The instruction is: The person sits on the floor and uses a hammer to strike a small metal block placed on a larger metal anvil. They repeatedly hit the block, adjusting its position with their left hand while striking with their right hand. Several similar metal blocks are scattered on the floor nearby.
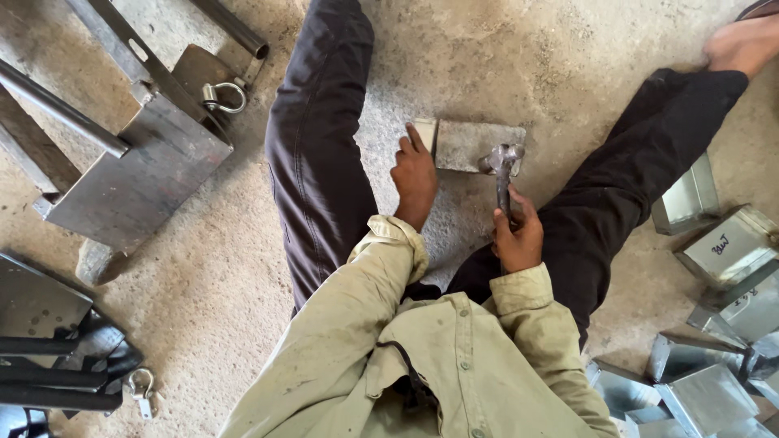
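Between the legs — sheet-metal piece (475,144) under hammer (503,166), right grip (518,239).

1. Soft, even daylight is filling the scene; nothing is looking dim.
2. Only faint shadows are lying just beside the fingers (410,146) of the left hand (415,177).
3. Mild glare is showing on the folded metal boxes (714,324), well apart from the right hand (518,235).
4. Focus is holding sharp; the edges are bending slightly.
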